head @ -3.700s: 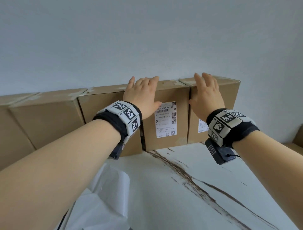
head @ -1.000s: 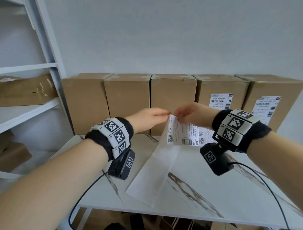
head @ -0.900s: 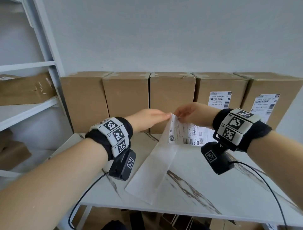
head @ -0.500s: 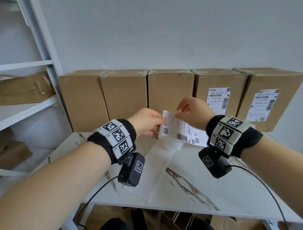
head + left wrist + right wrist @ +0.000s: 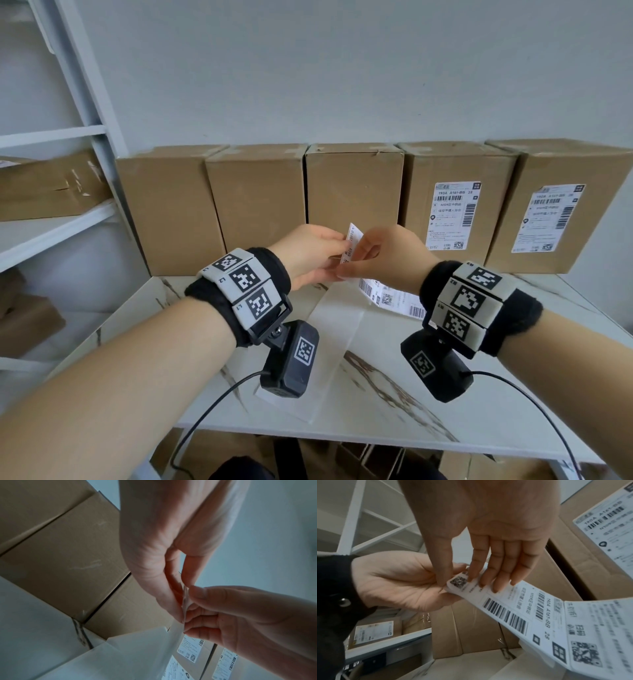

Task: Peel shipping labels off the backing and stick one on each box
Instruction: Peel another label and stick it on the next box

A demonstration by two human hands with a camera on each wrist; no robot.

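A white strip of printed shipping labels (image 5: 353, 240) is held upright between both hands, in front of the middle box (image 5: 352, 185). My left hand (image 5: 337, 253) grips the strip's top end from behind, thumb and fingers curled (image 5: 399, 582). My right hand (image 5: 352, 265) pinches the corner of the top label (image 5: 457, 581) with thumb and forefinger, its other fingers (image 5: 503, 573) lying on the print. The peeled backing paper (image 5: 332, 335) trails down onto the table. Three boxes on the left are bare; the two right boxes (image 5: 421, 171) (image 5: 534, 171) carry labels (image 5: 454, 214) (image 5: 551, 219).
The five boxes stand in a row against the wall at the back of a white marble-patterned table (image 5: 496, 394). A white shelf unit (image 5: 51, 226) with cardboard on it stands at the left. More cartons (image 5: 376, 459) sit under the table. Wrist-camera cables hang over the front edge.
Both hands left the labelled box and took up the label strip. Over the last second they drew together and the strip turned nearly edge-on; my right fingers shifted to its top corner.
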